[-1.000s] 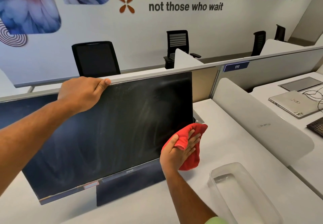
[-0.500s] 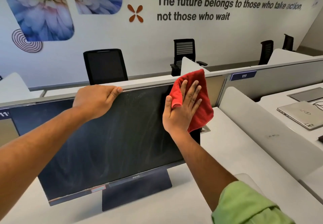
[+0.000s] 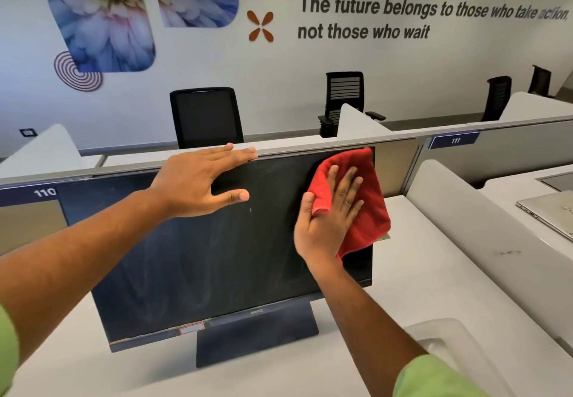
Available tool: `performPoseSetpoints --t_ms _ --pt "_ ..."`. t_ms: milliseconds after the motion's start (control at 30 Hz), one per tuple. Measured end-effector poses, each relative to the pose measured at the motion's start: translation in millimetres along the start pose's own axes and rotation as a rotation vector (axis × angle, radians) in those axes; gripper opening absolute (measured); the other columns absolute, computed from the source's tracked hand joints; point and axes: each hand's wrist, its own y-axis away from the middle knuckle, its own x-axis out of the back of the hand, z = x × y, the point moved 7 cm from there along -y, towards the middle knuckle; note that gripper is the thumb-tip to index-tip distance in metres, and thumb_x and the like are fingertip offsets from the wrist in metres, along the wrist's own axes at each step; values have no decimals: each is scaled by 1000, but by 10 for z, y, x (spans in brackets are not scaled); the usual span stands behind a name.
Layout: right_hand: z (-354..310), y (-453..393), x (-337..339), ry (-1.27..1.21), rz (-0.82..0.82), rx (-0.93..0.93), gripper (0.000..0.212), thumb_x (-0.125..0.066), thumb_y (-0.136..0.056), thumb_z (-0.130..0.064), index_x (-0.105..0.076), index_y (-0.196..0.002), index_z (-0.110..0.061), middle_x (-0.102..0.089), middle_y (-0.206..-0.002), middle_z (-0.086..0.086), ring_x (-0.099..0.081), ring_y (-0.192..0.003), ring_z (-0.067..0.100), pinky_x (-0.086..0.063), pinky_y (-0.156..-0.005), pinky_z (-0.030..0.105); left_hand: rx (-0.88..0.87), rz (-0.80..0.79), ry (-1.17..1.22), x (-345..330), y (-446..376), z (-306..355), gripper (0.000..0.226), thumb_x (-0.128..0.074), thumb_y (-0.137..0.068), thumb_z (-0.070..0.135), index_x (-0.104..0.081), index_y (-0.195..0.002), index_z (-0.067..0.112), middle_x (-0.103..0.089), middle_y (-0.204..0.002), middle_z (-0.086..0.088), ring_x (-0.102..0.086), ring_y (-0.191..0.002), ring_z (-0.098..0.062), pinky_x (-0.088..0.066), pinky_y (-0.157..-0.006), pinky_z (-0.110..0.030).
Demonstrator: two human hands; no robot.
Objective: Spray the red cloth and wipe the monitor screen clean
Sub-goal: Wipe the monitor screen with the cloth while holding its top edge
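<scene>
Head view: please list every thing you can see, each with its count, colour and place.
monitor: 1, black, dusty screen, centre of the desk
red cloth: 1, red, flat on the screen's upper right corner
desk: 1, white, under the monitor
clear container: 1, see-through, on the desk at lower right
laptop: 1, silver, shut, neighbouring desk at right
office chairs: 4, black, behind the partition
number signs: 2, blue, on the partition
right hand: 1, spread flat on the cloth
left hand: 1, open, at the monitor's top edge
</scene>
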Motion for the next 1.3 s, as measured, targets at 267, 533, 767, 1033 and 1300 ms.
performPoseSetpoints --t_ms 267,533,767,1033,1300 --pt "-30 32 -32 68 -28 292 65 -22 -111 -54 -11 -171 -30 0 -180 0 1 -166 24 -2 -133 52 -33 3 -56 -6 22 45 81 -28 -87 90 -18 -158 52 -20 -157 18 -42 -146 -18 -48 -106 -43" --pt "297 -450 162 -70 57 -93 74 -22 -108 -55 -5 -171 -20 1 -180 1 5 -166 24 -7 -132 59 14 -37 -13 -24 -17 9 83 -21 -82 95 -17 -156 58 -32 -164 4 -45 -145 -22 -46 -106 -41" --pt "-549 124 -194 52 -115 525 72 -23 -110 -56 -8 -171 -22 -1 -180 -3 -1 -166 23 -2 -133 55 28 -58 -18 -31 -14 -7 87 -22 -80 96 -16 -157 56 -34 -165 2 -49 -142 -22 -47 -103 -42" --pt "130 -517 187 20 41 169 65 -24 -111 -51 -5 -171 -33 -6 -179 -12 0 -166 18 -10 -132 58 -49 -84 -74 -42 2 61 87 -26 -87 91 -13 -161 47 -19 -165 27 -13 -156 -7 -16 -126 -57" --pt "-276 56 -139 55 -69 397 71 -25 -108 -57 -10 -171 -27 -4 -180 -7 -1 -166 26 -5 -132 58 -31 -87 -74 -67 -7 25 90 -26 -84 93 -12 -161 47 -21 -165 25 -12 -156 -9 -19 -126 -55"
